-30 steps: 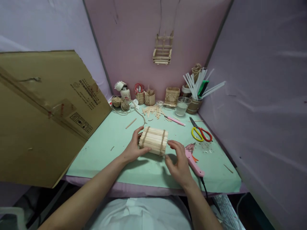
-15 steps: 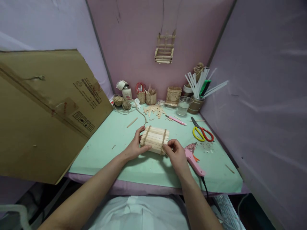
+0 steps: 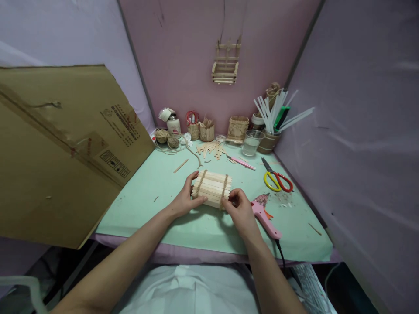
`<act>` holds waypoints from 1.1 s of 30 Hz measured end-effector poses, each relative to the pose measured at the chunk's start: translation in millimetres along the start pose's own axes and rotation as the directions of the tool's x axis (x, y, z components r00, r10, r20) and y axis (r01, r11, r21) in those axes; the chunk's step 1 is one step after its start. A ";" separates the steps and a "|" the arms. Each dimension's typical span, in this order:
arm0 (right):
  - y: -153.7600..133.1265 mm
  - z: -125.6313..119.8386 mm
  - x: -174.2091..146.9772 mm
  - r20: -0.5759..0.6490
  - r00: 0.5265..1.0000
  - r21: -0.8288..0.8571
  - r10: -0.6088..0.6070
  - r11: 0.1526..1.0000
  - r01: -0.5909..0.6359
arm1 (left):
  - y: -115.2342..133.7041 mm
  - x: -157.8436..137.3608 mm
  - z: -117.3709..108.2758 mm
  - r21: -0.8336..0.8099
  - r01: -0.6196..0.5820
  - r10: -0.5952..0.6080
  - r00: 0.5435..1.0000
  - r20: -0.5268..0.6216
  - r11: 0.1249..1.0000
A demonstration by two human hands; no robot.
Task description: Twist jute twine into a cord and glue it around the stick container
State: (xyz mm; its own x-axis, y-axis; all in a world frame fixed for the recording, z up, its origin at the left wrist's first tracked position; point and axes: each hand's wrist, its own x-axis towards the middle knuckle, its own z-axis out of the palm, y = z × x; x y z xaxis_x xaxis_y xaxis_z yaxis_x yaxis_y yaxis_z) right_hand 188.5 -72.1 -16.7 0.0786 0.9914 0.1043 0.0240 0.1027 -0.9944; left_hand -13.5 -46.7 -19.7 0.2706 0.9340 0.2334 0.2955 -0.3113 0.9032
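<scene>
A rounded holder of pale wooden craft sticks (image 3: 212, 185), lying on its side, has a band of brown twine near each end. My left hand (image 3: 186, 198) grips its left end, thumb along the front and fingers behind. At the right end, my right hand (image 3: 239, 208) is closed, with thumb and fingertips pressed at the right twine band (image 3: 225, 187). Whether a loose twine end is pinched there I cannot tell. Just right of that hand lies a pink hot glue gun (image 3: 266, 220) with a black cord.
Scissors (image 3: 277, 176) with yellow and red handles lie at right, near a pink craft knife (image 3: 240, 163). Behind are loose sticks (image 3: 211, 149), twine balls (image 3: 166, 138), a cup of water (image 3: 252, 143) and a pot of glue sticks (image 3: 270, 141). A large cardboard sheet (image 3: 65, 174) leans at left.
The view has shifted very slightly. Both hands keep their hold on the stick holder, and the right fingertips have barely moved at the twine band.
</scene>
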 end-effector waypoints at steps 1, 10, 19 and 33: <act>0.7 0.2 -0.2 0.002 1.000 0.007 0.001 1.000 -0.001 | 0.1 0.0 0.0 0.001 0.000 0.000 1.000 -0.001 1.000; 7.6 -0.3 -6.3 0.019 0.999 0.126 0.036 0.991 -0.038 | 2.9 -1.3 0.7 -0.017 0.020 -0.020 1.000 -0.004 1.000; 16.6 1.2 -13.5 -0.033 0.998 0.070 -0.049 0.996 0.052 | 7.0 -4.2 3.7 -0.054 0.091 -0.091 0.996 -0.003 0.994; 17.8 6.3 -18.5 -0.129 0.982 -0.049 -0.134 0.990 0.129 | 13.8 -7.5 8.0 0.013 0.122 -0.122 0.993 0.005 0.992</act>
State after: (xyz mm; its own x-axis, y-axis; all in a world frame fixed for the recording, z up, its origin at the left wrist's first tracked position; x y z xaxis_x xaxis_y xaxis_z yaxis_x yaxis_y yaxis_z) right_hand 181.1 -88.1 -36.4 0.2029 0.9498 0.2382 0.0832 0.2257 -0.9706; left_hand -4.2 -59.4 -11.9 0.2371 0.9640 0.1200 0.3383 -0.1977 0.9200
